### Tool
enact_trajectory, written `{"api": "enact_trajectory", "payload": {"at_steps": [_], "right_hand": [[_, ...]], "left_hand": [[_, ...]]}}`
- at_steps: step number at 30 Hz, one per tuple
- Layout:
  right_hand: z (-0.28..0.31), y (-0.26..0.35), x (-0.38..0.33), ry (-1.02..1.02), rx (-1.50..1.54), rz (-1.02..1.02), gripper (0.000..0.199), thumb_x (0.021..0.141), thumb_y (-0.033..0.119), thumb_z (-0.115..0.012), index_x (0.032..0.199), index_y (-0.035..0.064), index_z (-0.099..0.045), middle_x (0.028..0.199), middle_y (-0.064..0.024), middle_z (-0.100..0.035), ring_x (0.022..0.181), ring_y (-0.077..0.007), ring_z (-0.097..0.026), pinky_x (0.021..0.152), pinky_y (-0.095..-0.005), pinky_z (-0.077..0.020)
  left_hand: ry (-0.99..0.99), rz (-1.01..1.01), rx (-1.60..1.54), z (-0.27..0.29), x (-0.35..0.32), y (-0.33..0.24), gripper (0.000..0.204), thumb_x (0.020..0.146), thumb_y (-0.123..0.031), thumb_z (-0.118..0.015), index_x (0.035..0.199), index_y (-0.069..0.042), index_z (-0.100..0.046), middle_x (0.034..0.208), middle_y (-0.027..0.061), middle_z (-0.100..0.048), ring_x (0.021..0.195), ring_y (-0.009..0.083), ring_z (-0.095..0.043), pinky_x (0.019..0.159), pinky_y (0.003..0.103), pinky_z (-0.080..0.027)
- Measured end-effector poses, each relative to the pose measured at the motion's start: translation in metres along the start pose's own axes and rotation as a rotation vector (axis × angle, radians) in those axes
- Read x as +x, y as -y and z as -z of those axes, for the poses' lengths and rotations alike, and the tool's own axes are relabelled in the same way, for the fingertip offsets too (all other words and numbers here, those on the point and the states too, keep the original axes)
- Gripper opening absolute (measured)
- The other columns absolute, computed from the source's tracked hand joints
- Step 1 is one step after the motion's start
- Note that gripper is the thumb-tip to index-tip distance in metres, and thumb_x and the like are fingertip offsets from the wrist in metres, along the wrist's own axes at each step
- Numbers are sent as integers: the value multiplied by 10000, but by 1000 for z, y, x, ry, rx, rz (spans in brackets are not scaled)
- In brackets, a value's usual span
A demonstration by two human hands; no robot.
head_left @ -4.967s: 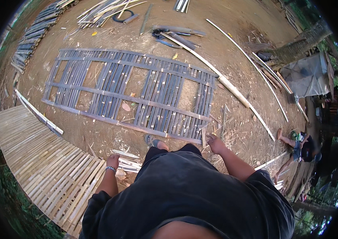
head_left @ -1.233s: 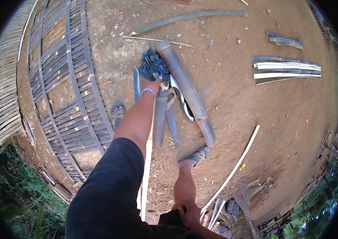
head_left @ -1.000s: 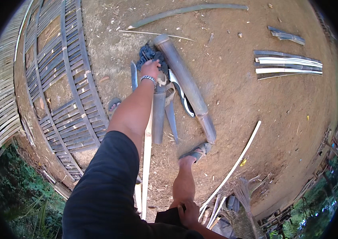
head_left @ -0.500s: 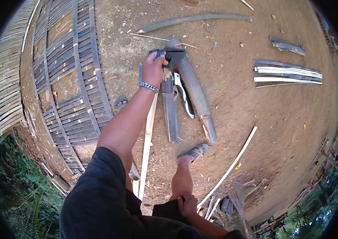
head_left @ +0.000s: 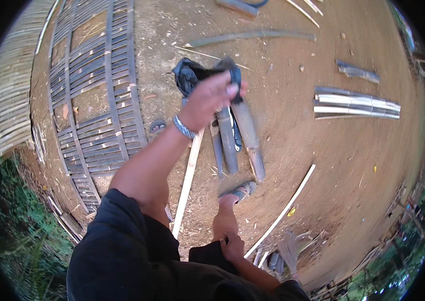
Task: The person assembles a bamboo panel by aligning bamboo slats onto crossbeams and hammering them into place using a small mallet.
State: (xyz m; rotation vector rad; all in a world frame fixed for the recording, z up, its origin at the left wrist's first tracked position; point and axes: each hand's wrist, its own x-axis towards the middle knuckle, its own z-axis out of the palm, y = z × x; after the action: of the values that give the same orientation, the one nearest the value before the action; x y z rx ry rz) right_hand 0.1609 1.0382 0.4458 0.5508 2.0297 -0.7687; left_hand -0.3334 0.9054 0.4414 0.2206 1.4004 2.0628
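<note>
Out over the bare dirt yard, my left hand [head_left: 211,98] is up in front of the camera with its fingers curled around a dark blue cloth bundle [head_left: 192,76]. Half a second ago that hand was down at the top end of the grey bamboo tubes [head_left: 237,138], with the bundle low against them. A second ago it was reaching further in, onto the heap itself. Now the hand looks larger and nearer the lens and the cloth hangs from the grip, so I judge the bundle to be lifted off the tubes and the pickup made.

The bundle sits at the far side of my fingers. Most of it spills out to the left of the palm, and a fold of it is wrapped under the fingertips. A metal bracelet [head_left: 183,127] shows on that wrist.

My right hand [head_left: 232,247] is well apart from all this, low in the picture and resting on my leg near the knee. I cannot tell whether it is closed or merely laid there, and I see nothing in it.

Below the raised hand the tubes lie side by side. A pale bamboo slat [head_left: 187,175] runs along their left, and my sandalled foot [head_left: 240,190] is at their near end. The woven bamboo panel [head_left: 97,95] lies to the left, and a bundle of split strips [head_left: 357,103] lies well off to the right.
</note>
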Motion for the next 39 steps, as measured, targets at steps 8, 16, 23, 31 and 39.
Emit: {"api": "enact_trajectory", "payload": {"at_steps": [8,16,23,31,39], "right_hand": [[79,43,-24,-479,339,272,590,930,228,-706,1383,-72,-477,1280,-278,-535,1173,-390,-553,999,-455,-462],[196,102,-106,-508,219,658,653,919,166,-741,1435,-35,-397,1313,-252,-538,1261,-369,-547,1059,-445,-450],[238,58,-179,27,874,437,350,1019,100,-579,1333,2,-459,1166,-155,-656,1046,-213,-680,879,-356,-560],[266,52,-206,528,893,434,254,966,66,-586,1210,3,-563,778,-17,-509,700,-136,-476,709,-282,-420],[236,112,-287,855,672,441,190,973,102,-610,1154,57,-574,806,-22,-533,762,-142,-516,754,-305,-439]], "left_hand": [[-33,153,77,-129,-157,-8,559,1066,-352,-569,1488,8,-497,1330,62,-600,1235,142,-549,1070,303,-416],[-94,245,-405,-270,-272,-25,390,1084,-236,-560,1413,-29,-532,1224,4,-611,1096,78,-563,914,258,-474],[15,236,15,-349,-324,-51,391,1060,-377,-590,1251,-40,-638,1054,30,-686,912,87,-606,804,277,-497],[-434,181,800,-346,-385,-23,658,835,-378,-790,1398,-117,-571,1407,189,-564,1315,365,-539,1078,491,-435],[-864,414,494,-328,-468,2,832,805,-347,-781,1530,-157,-421,1435,260,-540,1285,432,-571,1067,475,-477]]}}
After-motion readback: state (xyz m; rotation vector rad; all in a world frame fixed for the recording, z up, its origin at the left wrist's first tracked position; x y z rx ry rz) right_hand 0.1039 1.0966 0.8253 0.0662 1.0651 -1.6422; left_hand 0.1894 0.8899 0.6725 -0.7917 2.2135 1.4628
